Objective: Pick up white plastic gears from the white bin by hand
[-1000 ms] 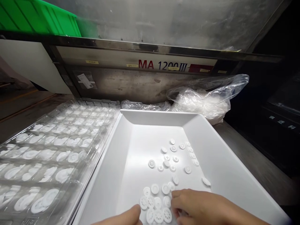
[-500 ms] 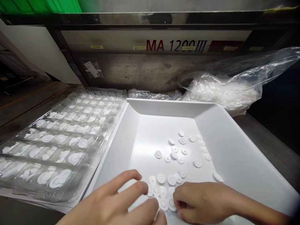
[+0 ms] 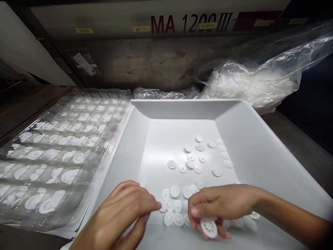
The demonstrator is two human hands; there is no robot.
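A white plastic bin (image 3: 249, 139) lies in front of me with several small white spoked discs (image 3: 197, 158) scattered on its floor. My right hand (image 3: 221, 203) hovers over the near pile and pinches one white disc (image 3: 208, 227) between thumb and fingers. My left hand (image 3: 125, 211) reaches in from the lower left, fingers together and pointing at the cluster of discs (image 3: 173, 208), with its fingertips close to them; it holds nothing that I can see.
A clear blister tray (image 3: 62, 149) with rows of white discs in its pockets lies left of the bin. A clear plastic bag (image 3: 249, 80) of white parts rests behind the bin, against a machine panel marked MA 1200 III (image 3: 191, 22).
My view has tilted downward. My left hand came further into the bin toward the discs. My right hand lifted off the pile with one disc in its fingers.
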